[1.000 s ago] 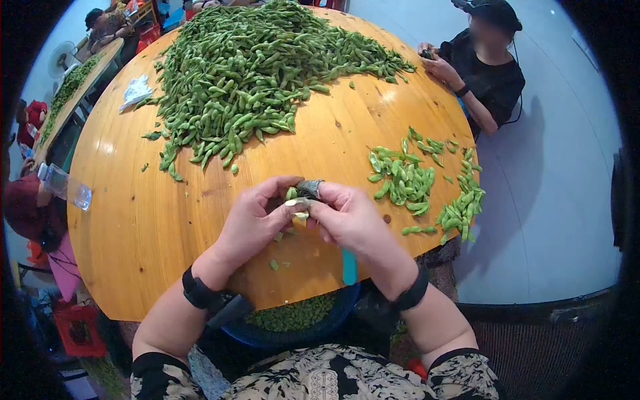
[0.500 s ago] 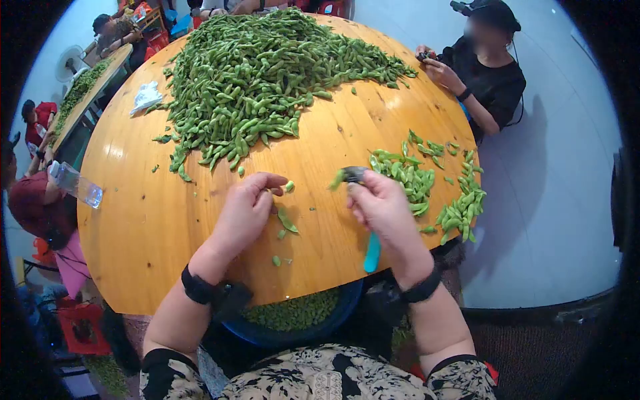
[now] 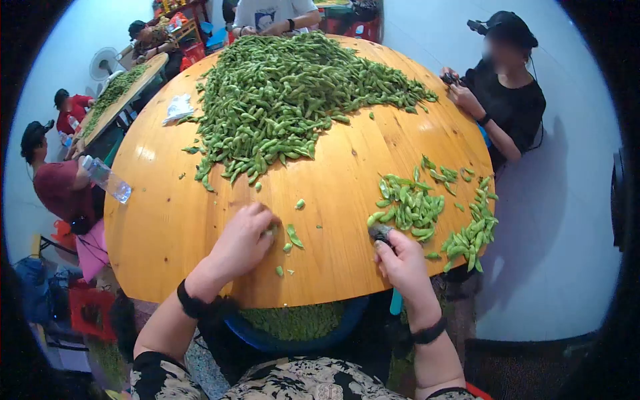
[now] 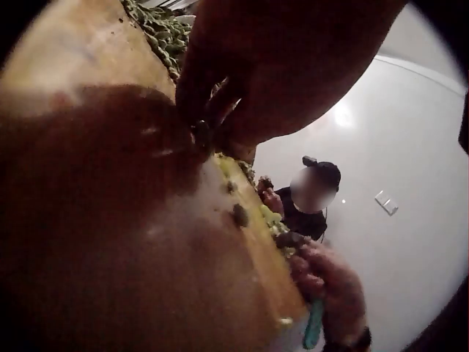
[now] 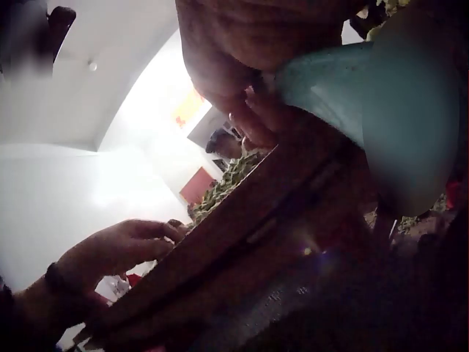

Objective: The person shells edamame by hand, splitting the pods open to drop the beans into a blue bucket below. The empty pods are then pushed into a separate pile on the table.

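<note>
On the wooden table (image 3: 340, 267), the left hand (image 3: 243, 241) has its fingers lowered to the surface; a small pale green thing shows by its fingertips, and whether they pinch it I cannot tell. Just right of it lie a flat pod (image 3: 294, 236) and small green pieces (image 3: 287, 247). Toward the table's right edge, the right hand (image 3: 405, 267) grips a teal-handled tool (image 3: 396, 302), the handle hanging below the palm. A dark piece (image 3: 381, 233) is at its thumb and finger, with a light green pod (image 3: 375, 219) against it, beside the loose pods (image 3: 417, 210).
A large heap of green pods (image 3: 280, 100) covers the far side. White crumpled tissue (image 3: 178, 109) and a clear bottle (image 3: 107, 179) are at the left. A blue tub (image 3: 353, 323) of green pieces is below the near edge. A person (image 3: 508, 93) in black sits at the right.
The hands have moved apart from their meeting point. The right hand went right with the tool and a pod; the left lowered to the table. A green piece now lies above the flat pod.
</note>
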Available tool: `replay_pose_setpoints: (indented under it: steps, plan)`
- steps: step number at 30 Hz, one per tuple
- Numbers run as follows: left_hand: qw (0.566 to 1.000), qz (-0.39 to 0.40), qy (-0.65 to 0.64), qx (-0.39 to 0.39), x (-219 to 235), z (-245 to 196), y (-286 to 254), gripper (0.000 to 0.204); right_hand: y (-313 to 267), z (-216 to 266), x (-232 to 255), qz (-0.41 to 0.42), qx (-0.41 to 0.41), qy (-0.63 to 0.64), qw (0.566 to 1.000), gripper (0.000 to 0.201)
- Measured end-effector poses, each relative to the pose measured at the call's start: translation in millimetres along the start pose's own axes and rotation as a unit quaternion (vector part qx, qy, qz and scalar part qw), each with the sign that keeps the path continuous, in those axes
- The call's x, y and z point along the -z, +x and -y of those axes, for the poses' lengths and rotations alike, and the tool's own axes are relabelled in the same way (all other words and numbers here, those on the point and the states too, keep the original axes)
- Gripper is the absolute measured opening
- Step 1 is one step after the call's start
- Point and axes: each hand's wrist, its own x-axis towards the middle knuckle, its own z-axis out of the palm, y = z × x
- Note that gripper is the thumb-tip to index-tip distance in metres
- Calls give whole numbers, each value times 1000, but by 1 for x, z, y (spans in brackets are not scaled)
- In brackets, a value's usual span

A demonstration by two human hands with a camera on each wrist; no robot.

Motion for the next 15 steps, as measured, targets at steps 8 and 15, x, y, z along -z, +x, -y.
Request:
replay_pose_setpoints:
  steps: [8, 15]
  plan:
    - [985, -132, 63, 93, 11, 39, 38, 18, -3, 15, 7, 18, -109, 145, 983, 19]
    - [992, -1, -27, 123, 10, 29, 31, 11, -5, 10, 6, 2, -107, 149, 983, 19]
